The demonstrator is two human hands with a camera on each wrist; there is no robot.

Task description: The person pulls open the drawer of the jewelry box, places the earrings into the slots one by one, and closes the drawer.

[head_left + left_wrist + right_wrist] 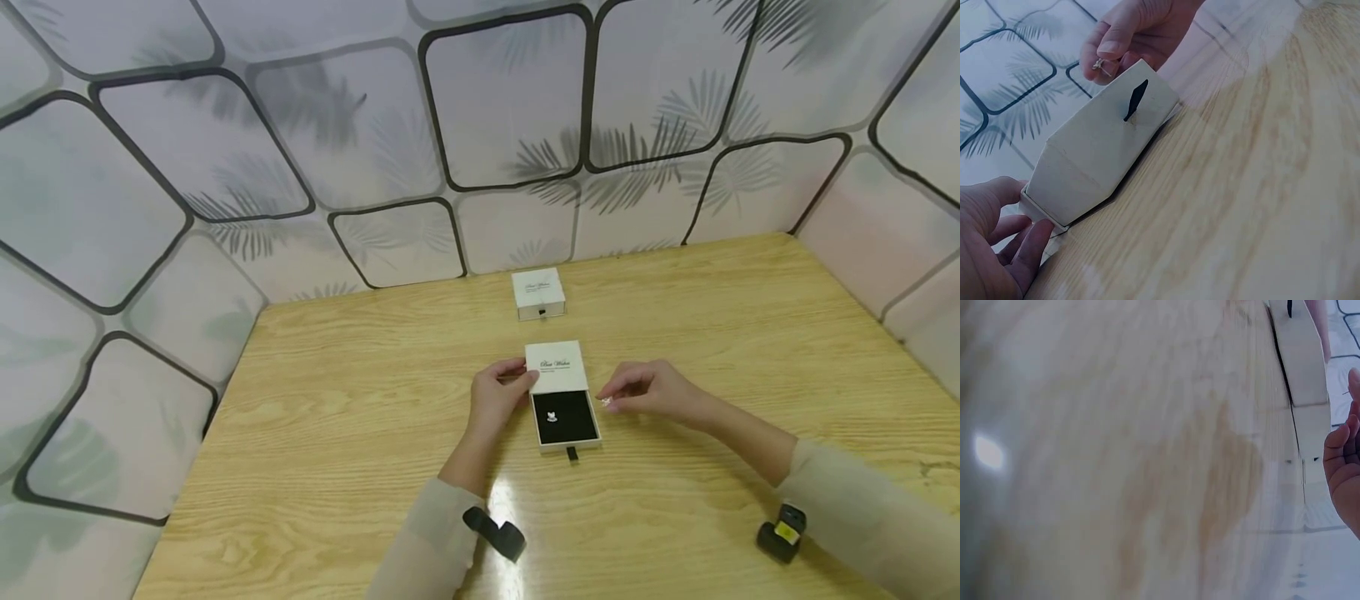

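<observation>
A white jewelry box (555, 367) lies on the table, its drawer (570, 448) slid out toward me and lined with black foam (573, 417). One small silvery earring (552, 417) sits at the left of the foam. My left hand (491, 398) grips the box's outer sleeve by its left edge, thumb on top. Just right of the drawer, my right hand (660, 390) pinches a second small silvery earring (606, 402) between thumb and fingertips. In the left wrist view a thin pin shows on that earring (1099, 64), held above the box's edge.
Behind the open box stands another white box (538, 292), closed, with a black tab at its front. The wooden table (337, 433) ends at a wall (502, 108) covered with a leaf-patterned print. A black ribbon tab (572, 454) sticks out from the open drawer's front.
</observation>
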